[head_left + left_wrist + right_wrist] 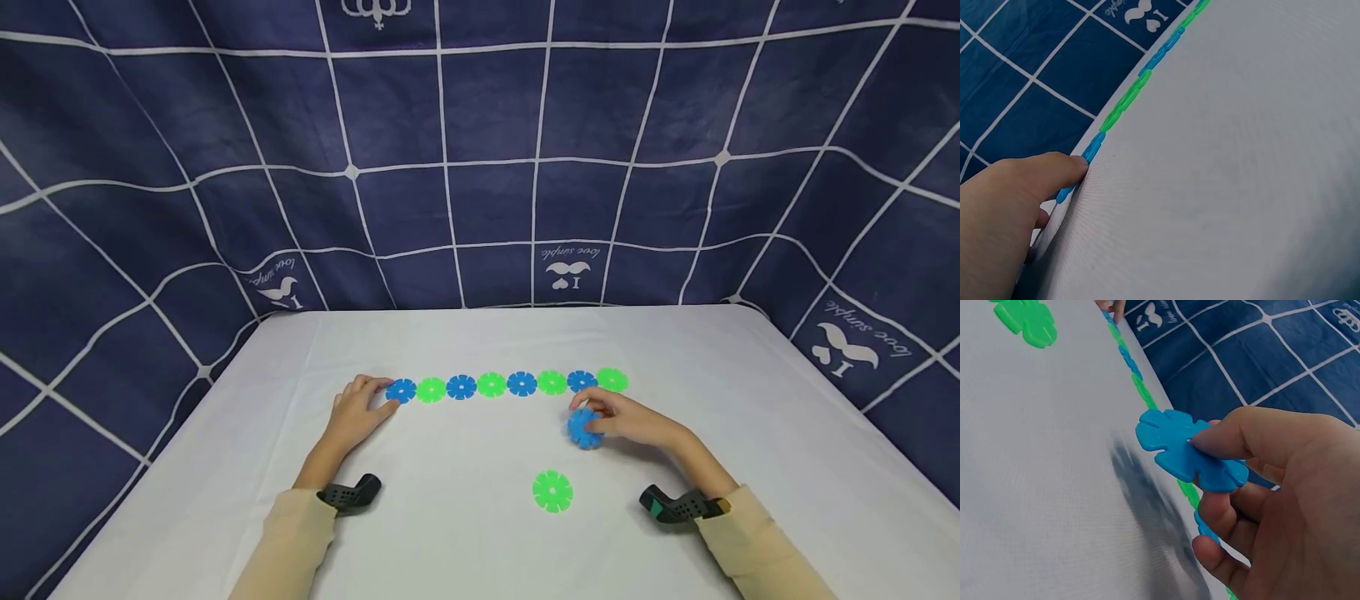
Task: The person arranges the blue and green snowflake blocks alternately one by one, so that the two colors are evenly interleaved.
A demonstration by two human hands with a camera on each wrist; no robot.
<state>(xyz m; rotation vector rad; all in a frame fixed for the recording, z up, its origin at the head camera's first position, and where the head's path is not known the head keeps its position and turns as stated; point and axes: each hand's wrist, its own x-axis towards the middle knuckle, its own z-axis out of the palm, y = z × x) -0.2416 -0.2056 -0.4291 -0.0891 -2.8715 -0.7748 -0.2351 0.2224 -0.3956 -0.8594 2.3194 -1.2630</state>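
A row of flat snowflake discs, alternating blue and green, lies across the white table. My left hand rests at the row's left end, fingertips touching the first blue disc, also seen edge-on as the blue disc. My right hand pinches a loose blue disc between thumb and fingers, lifted just off the table below the row's right end; the right wrist view shows this blue disc held at a tilt. A single green disc lies nearer me.
A dark blue cloth with a white grid hangs behind and around the table. The same green disc shows at the right wrist view's top left. Black wrist mounts sit on both sleeves.
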